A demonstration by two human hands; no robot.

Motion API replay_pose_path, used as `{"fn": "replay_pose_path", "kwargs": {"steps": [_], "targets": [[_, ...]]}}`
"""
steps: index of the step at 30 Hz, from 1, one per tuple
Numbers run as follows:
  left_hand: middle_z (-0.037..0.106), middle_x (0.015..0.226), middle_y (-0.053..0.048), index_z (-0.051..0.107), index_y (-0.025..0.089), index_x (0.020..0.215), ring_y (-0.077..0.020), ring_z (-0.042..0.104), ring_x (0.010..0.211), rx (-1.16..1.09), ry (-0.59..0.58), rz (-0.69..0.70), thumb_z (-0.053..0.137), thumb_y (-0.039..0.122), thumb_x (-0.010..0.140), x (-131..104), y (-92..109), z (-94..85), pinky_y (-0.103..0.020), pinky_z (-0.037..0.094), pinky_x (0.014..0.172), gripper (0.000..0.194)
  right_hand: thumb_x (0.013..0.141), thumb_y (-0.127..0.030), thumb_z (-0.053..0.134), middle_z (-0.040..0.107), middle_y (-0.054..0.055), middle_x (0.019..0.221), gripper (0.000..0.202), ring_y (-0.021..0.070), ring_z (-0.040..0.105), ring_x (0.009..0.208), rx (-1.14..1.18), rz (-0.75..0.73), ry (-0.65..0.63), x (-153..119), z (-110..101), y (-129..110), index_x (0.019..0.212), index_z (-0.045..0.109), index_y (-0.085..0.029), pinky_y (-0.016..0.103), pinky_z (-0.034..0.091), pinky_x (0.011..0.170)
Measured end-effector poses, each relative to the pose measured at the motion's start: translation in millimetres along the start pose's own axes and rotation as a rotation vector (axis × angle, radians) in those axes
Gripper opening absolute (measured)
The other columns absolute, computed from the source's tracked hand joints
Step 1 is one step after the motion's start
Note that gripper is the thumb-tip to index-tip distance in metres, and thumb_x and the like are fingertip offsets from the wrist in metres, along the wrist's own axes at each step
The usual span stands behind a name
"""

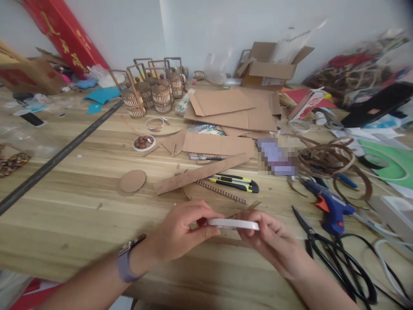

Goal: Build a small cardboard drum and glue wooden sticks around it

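A thin white piece (232, 224), seen nearly edge-on, is held level between my two hands above the wooden table. Its left end is pinched by the thumb and fingers of my left hand (190, 224). The other end rests in the closed fingers of my right hand (269, 234). Beyond the hands lie a brown strip (203, 173), a yellow and black utility knife (235, 182) and a ridged strip (222, 192). A round cardboard disc (132, 181) lies flat to the left.
Black scissors (335, 258) and a blue glue gun (334, 206) lie at the right. Small lidded baskets (161, 97) stand at the back, beside cardboard sheets (229, 103). A white bowl of brown beads (143, 143) sits left of centre.
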State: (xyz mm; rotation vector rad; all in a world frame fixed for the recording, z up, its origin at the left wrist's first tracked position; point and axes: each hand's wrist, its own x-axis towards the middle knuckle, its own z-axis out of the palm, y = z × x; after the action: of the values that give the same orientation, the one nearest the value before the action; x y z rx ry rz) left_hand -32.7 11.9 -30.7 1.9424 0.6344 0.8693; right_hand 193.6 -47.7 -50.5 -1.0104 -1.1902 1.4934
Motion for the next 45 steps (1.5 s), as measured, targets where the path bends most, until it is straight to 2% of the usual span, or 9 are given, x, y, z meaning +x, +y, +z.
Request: {"fn": "replay_pose_path", "kwargs": {"steps": [4, 8, 14, 21, 25, 30, 34, 38, 45], "targets": [[0.068, 0.077, -0.003, 0.075, 0.017, 0.097, -0.0127, 0.060, 0.070, -0.073, 0.053, -0.073, 0.067, 0.031, 0.090, 1, -1, -2.6, -0.021, 0.049, 0.064, 0.017, 0.088, -0.059, 0.056, 0.058, 0.003, 0.073, 0.041, 0.0173, 0.052, 0.068, 0.027, -0.001, -0.031, 1, -4, 0, 0.072, 0.059, -0.022, 0.032, 0.044, 0.065], [0.067, 0.080, -0.005, 0.076, 0.018, 0.101, -0.0125, 0.059, 0.068, -0.063, 0.079, -0.064, 0.065, 0.033, 0.092, -1, -1, -3.3, -0.019, 0.045, 0.052, 0.020, 0.090, -0.056, 0.054, 0.062, 0.005, 0.076, 0.037, 0.0201, 0.057, 0.076, -0.020, 0.006, -0.097, 1, -6, -3, 0.081, 0.065, -0.022, 0.034, 0.045, 0.070], [0.066, 0.076, -0.004, 0.074, 0.017, 0.106, -0.0118, 0.057, 0.067, 0.105, 0.054, 0.143, 0.063, 0.029, 0.094, -1, -2, 0.7, -0.023, 0.047, 0.064, 0.021, 0.088, -0.057, 0.060, 0.059, 0.001, 0.073, 0.038, 0.0145, 0.051, 0.069, -0.047, 0.078, -0.153, 1, -4, 4, 0.084, 0.067, -0.020, 0.028, 0.039, 0.066], [0.067, 0.082, -0.003, 0.075, 0.018, 0.099, -0.0134, 0.059, 0.076, -0.103, 0.038, -0.104, 0.067, 0.032, 0.091, -2, -5, 1.6, -0.022, 0.047, 0.067, 0.019, 0.084, -0.055, 0.066, 0.056, 0.001, 0.069, 0.036, 0.0154, 0.051, 0.072, 0.214, 0.009, -0.037, 4, -3, 6, 0.070, 0.064, -0.022, 0.028, 0.039, 0.068], [0.068, 0.083, -0.002, 0.075, 0.020, 0.102, -0.0123, 0.059, 0.076, -0.197, 0.026, -0.124, 0.066, 0.032, 0.092, -3, -5, -0.3, -0.020, 0.046, 0.067, 0.018, 0.085, -0.053, 0.066, 0.061, 0.003, 0.077, 0.031, 0.0168, 0.054, 0.079, 0.204, 0.040, -0.072, 3, -6, 4, 0.075, 0.069, -0.023, 0.029, 0.040, 0.073], [0.064, 0.074, -0.002, 0.075, 0.015, 0.106, -0.0117, 0.056, 0.069, -0.045, 0.095, 0.019, 0.065, 0.028, 0.092, -1, -2, 0.2, -0.019, 0.043, 0.058, 0.021, 0.088, -0.049, 0.064, 0.065, 0.003, 0.081, 0.026, 0.0161, 0.057, 0.080, 0.111, 0.068, -0.100, 1, -7, 2, 0.090, 0.072, -0.024, 0.028, 0.042, 0.075], [0.063, 0.069, -0.003, 0.074, 0.010, 0.103, -0.0121, 0.055, 0.065, 0.141, 0.100, 0.150, 0.064, 0.025, 0.093, -2, 2, 2.8, -0.022, 0.044, 0.062, 0.021, 0.085, -0.055, 0.066, 0.064, 0.003, 0.079, 0.035, 0.0151, 0.055, 0.074, -0.020, 0.083, -0.108, 1, -2, 1, 0.096, 0.068, -0.023, 0.027, 0.043, 0.068], [0.064, 0.069, -0.003, 0.074, 0.011, 0.100, -0.0123, 0.057, 0.066, 0.090, 0.090, 0.093, 0.065, 0.027, 0.092, -3, 5, 2.5, -0.022, 0.044, 0.063, 0.021, 0.084, -0.058, 0.065, 0.059, 0.000, 0.071, 0.037, 0.0128, 0.050, 0.066, -0.060, 0.087, -0.061, 4, 1, 1, 0.084, 0.066, -0.021, 0.025, 0.041, 0.062], [0.069, 0.073, -0.002, 0.074, 0.015, 0.096, -0.0121, 0.060, 0.069, 0.017, 0.042, -0.002, 0.054, 0.019, 0.095, -4, 8, 0.5, -0.021, 0.045, 0.065, 0.021, 0.085, -0.060, 0.063, 0.060, 0.002, 0.071, 0.040, 0.0141, 0.052, 0.067, -0.131, 0.071, -0.017, 4, -5, 4, 0.082, 0.066, -0.020, 0.026, 0.042, 0.063]]}}
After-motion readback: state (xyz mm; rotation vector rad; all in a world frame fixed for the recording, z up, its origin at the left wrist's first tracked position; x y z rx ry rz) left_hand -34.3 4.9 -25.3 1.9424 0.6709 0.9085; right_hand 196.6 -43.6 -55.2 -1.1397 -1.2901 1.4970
